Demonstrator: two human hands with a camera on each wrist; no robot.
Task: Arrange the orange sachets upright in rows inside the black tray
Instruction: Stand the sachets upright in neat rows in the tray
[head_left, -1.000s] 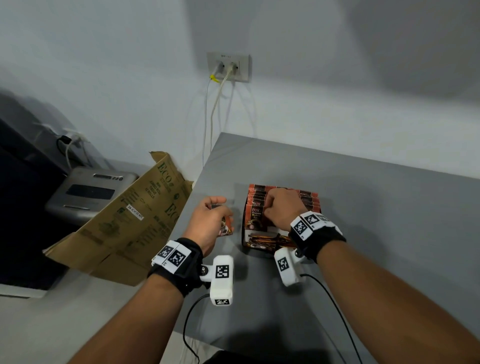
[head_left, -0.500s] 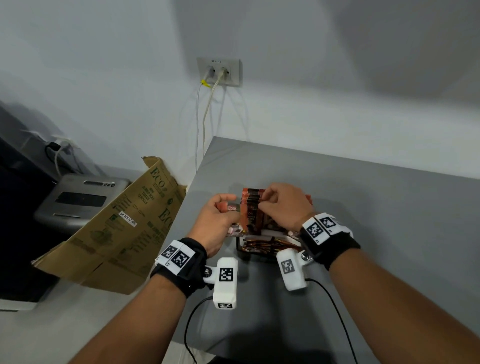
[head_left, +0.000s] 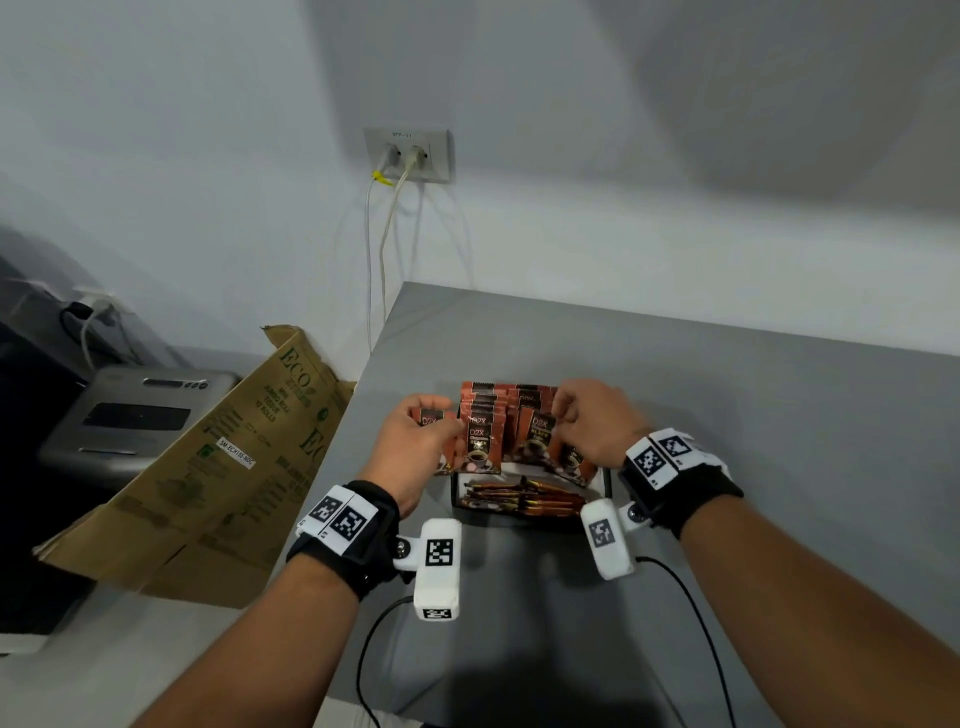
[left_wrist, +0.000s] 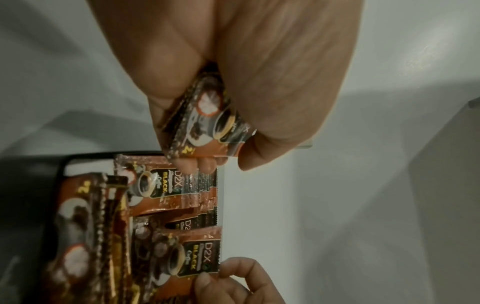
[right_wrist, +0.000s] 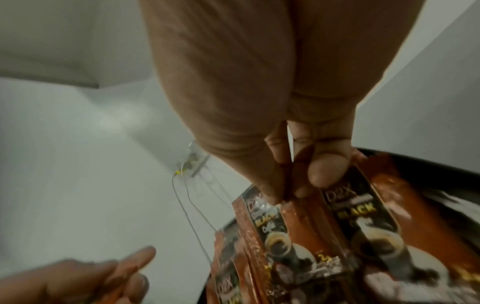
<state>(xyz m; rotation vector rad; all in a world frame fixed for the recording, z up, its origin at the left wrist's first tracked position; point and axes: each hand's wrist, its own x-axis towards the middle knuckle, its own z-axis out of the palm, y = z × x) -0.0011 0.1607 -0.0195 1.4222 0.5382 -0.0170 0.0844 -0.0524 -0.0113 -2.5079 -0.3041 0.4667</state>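
A black tray (head_left: 605, 480) sits on the grey table, holding two rows of upright orange sachets (head_left: 485, 441) and thin stick packs (head_left: 524, 501) lying flat in its near compartment. My left hand (head_left: 415, 441) grips one orange sachet (left_wrist: 207, 121) just left of the tray. My right hand (head_left: 587, 415) pinches the top edge of a sachet (right_wrist: 298, 205) in the right row. The tray's rim (right_wrist: 428, 164) curves behind the right fingers (right_wrist: 327, 170). The left wrist view shows the rows (left_wrist: 182, 185) from the side, with the right fingertips (left_wrist: 233, 275) at their tops.
A flattened cardboard box (head_left: 208, 467) leans off the table's left edge above a grey machine (head_left: 135, 415). Two cables hang from a wall socket (head_left: 408, 156) behind the table. Bare grey tabletop (head_left: 779, 441) lies to the right of the tray.
My left hand has carried its sachet rightward up to the tray's left side. My right hand has lifted from pressing on the rows to pinching a sachet top.
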